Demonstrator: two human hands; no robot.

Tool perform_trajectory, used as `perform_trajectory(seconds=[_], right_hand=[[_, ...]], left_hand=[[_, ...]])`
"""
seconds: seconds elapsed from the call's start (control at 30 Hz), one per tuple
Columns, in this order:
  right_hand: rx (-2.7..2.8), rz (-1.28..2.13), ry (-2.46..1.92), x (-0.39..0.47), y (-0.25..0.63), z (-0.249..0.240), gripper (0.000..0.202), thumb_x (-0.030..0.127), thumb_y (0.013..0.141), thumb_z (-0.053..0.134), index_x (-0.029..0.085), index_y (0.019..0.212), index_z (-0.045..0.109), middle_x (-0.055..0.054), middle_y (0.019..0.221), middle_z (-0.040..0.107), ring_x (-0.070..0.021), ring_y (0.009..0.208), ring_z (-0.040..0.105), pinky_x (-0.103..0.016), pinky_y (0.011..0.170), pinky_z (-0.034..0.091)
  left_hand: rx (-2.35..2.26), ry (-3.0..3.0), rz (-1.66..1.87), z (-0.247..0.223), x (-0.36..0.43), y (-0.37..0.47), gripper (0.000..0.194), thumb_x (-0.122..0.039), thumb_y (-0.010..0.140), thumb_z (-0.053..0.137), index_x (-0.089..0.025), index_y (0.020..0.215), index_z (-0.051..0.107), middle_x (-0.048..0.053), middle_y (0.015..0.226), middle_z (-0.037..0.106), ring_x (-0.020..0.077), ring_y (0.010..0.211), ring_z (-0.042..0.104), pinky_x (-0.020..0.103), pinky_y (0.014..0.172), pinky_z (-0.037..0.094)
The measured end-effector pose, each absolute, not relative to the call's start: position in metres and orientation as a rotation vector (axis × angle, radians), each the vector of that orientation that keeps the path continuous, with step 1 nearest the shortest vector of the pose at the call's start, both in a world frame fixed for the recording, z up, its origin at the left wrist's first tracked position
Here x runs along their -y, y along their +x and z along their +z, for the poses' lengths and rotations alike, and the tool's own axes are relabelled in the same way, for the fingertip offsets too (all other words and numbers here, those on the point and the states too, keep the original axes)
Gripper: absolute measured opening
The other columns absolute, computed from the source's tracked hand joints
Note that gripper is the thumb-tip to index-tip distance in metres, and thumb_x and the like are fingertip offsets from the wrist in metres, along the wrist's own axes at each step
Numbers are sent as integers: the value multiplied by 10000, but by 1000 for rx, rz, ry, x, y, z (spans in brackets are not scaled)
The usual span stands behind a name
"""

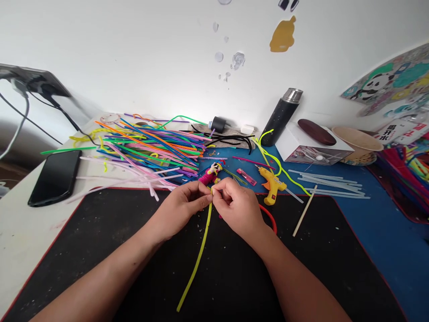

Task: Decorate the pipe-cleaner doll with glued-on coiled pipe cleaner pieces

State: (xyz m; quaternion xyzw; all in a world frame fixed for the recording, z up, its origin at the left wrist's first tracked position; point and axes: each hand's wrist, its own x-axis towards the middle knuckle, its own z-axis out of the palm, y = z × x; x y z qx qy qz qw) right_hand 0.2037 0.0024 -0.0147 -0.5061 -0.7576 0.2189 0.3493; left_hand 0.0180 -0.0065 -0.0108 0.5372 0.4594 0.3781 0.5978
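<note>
A yellow-green pipe cleaner [201,250] hangs down from my fingertips and runs toward the near side of the black mat [150,286]. Its upper end is pinched by my left hand [187,201], thumb against fingers. Right beside it, my right hand [236,203] is closed in a pinch at the same end, and the two sets of fingertips touch or nearly touch. What lies between the fingertips is mostly hidden. Just beyond my hands lies a small pink and yellow pipe-cleaner figure [208,176].
Many coloured pipe cleaners [150,143] are piled at the back left, near a phone [55,178]. A yellow glue gun [273,185], glue sticks [335,183], a wooden stick [304,211], a black flask [281,116] and a white box [301,145] stand or lie right.
</note>
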Motion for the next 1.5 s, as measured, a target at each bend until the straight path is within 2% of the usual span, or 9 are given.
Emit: perform_trajectory(seconds=[0.1,0.27,0.4,0.57,0.8,0.9,1.13,1.33,1.5], right_hand=[[1957,588,-1266,-4,206,-14,130,265,974,574,225,887,662,80,548,464,-106,458,404,-260,520,291],[1966,548,-1240,-5,209,-12,145,253,987,589,211,908,703,83,544,468,-98,452,421,-253,521,295],[2026,478,-1228,-5,209,-12,137,238,992,594,212,946,720,68,557,524,-112,481,476,-257,548,322],[2073,423,-1211,-5,210,-11,137,243,1006,599,213,969,728,54,570,563,-124,508,518,-260,578,348],[2123,427,-1204,-5,212,-10,121,223,991,603,220,923,703,57,569,584,-119,511,546,-263,564,315],[2126,430,-1213,-4,211,-11,108,211,969,616,221,882,680,65,570,579,-106,485,507,-264,553,297],[2111,357,-1226,-4,209,-12,96,180,903,641,218,815,635,98,503,445,-89,436,375,-267,534,251],[2045,350,-1226,-1,206,-15,105,194,902,644,213,801,619,101,516,391,-88,444,345,-268,521,236],[1982,528,-1244,-2,206,-15,104,209,927,632,216,825,648,100,531,407,-85,450,361,-257,512,258]], left_hand=[[-1089,1256,854,-12,5,16,308,-490,920,747,-184,904,714,-21,802,635,118,675,499,245,627,401],[-1130,1300,859,-10,5,15,343,-525,930,723,-182,920,719,-3,859,688,144,742,553,261,689,424],[-1149,1316,845,-7,6,15,376,-553,903,744,-178,888,713,2,858,697,160,769,571,269,706,427],[-1172,1321,820,-7,4,13,362,-536,904,736,-175,883,710,-7,833,675,145,731,534,268,690,406],[-1176,1290,779,-4,0,12,385,-547,875,756,-164,885,718,-14,796,636,130,697,482,263,647,360],[-1164,1238,772,-4,1,12,409,-562,838,793,-162,883,722,-19,771,620,121,672,457,260,622,342],[-1067,1058,795,-8,3,14,387,-507,748,892,-168,832,726,-28,731,605,103,620,460,247,582,350],[-997,864,853,-14,5,20,348,-394,678,957,-163,824,740,-28,729,626,80,585,445,229,546,321],[-993,871,876,-16,5,23,351,-414,700,946,-162,823,736,-24,726,627,80,584,430,232,539,298]])
